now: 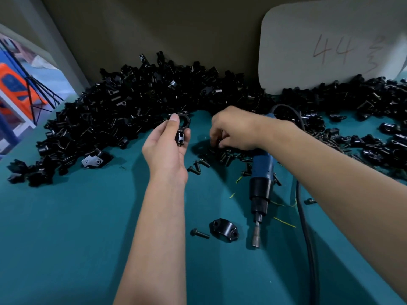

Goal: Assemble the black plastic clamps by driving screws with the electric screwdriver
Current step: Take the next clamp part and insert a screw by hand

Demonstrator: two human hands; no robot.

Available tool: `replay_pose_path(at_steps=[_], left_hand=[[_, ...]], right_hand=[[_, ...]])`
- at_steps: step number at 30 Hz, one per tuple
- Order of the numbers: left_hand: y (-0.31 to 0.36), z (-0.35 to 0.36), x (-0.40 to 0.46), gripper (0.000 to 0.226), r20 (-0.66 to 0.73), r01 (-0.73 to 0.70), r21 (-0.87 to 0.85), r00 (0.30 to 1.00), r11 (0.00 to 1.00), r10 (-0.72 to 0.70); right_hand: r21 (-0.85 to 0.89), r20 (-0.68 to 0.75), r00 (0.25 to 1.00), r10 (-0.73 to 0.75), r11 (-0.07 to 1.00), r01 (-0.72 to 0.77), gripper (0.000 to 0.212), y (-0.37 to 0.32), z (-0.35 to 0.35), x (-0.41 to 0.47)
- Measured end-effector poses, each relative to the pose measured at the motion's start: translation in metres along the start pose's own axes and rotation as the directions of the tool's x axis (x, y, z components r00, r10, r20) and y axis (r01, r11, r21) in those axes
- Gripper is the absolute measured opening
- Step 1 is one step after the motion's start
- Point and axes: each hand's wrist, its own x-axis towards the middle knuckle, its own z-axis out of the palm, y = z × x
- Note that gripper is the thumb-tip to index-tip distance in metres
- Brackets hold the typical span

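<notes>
Hands apart | left hand (168, 142) grips a black clamp (182, 128), raised over the bench (66, 238) | right hand (231, 130) reaches down, fingertips curled among loose screws (222, 156), pinch unclear | electric screwdriver (261, 186) lies on bench under right forearm | clamp half (224, 230) and single screw (200, 233) lie beside its bit | clamp pile (136, 102) behind

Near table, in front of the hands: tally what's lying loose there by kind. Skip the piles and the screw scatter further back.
Screwdriver: 1
Clamp half: 1
Screw: 1
Total: 3
Separately, the left hand holds 1 clamp; the right hand reaches into the screws, grip hidden.
</notes>
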Motion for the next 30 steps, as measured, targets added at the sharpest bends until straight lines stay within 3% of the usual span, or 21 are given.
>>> replay_pose_path(at_steps=[7, 9, 11, 13, 15, 17, 19, 21, 25, 30], left_hand=[[-0.003, 0.002, -0.005, 0.013, 0.052, 0.048, 0.055, 0.997, 0.997, -0.05], [-0.004, 0.003, -0.006, 0.012, 0.1, 0.059, 0.089, 0.993, 0.994, -0.068], [-0.005, 0.004, -0.007, 0.011, 0.172, 0.065, 0.133, 0.981, 0.989, -0.087], [-0.006, 0.006, -0.009, 0.009, 0.267, 0.072, 0.174, 0.956, 0.982, -0.118], [-0.009, 0.01, -0.015, 0.011, 0.379, 0.069, 0.228, 0.913, 0.971, -0.154], [-0.012, 0.013, -0.021, 0.012, 0.477, 0.067, 0.262, 0.858, 0.963, -0.189], [-0.014, 0.016, -0.026, 0.015, 0.535, 0.076, 0.273, 0.816, 0.959, -0.217], [-0.015, 0.018, -0.029, 0.019, 0.571, 0.09, 0.279, 0.785, 0.956, -0.24], [-0.017, 0.018, -0.03, 0.017, 0.601, 0.09, 0.302, 0.755, 0.949, -0.262], [-0.021, 0.016, -0.028, 0.021, 0.591, 0.073, 0.318, 0.765, 0.945, -0.258]], right_hand=[[-0.03, -0.014, 0.996, 0.087, 0.996, -0.087, 0.015, -0.005, 0.007, -0.003], [0.029, -0.114, 0.985, 0.131, 0.991, -0.128, 0.015, -0.004, 0.005, -0.01], [0.258, -0.324, 0.917, 0.234, 0.954, -0.152, 0.017, -0.003, 0.001, -0.024], [0.598, -0.463, 0.786, 0.41, 0.799, -0.065, 0.019, -0.002, -0.004, -0.042], [0.824, -0.467, 0.7, 0.54, 0.554, 0.122, 0.017, -0.003, -0.006, -0.062], [0.899, -0.426, 0.679, 0.598, 0.367, 0.24, 0.012, -0.004, -0.003, -0.08], [0.916, -0.399, 0.678, 0.617, 0.294, 0.271, 0.007, -0.003, 0.002, -0.092], [0.911, -0.41, 0.67, 0.619, 0.314, 0.268, 0.008, 0.0, 0.008, -0.098], [0.835, -0.501, 0.652, 0.569, 0.517, 0.19, 0.01, 0.003, 0.014, -0.099], [0.765, -0.495, 0.704, 0.51, 0.639, 0.076, 0.007, 0.009, 0.015, -0.103]])
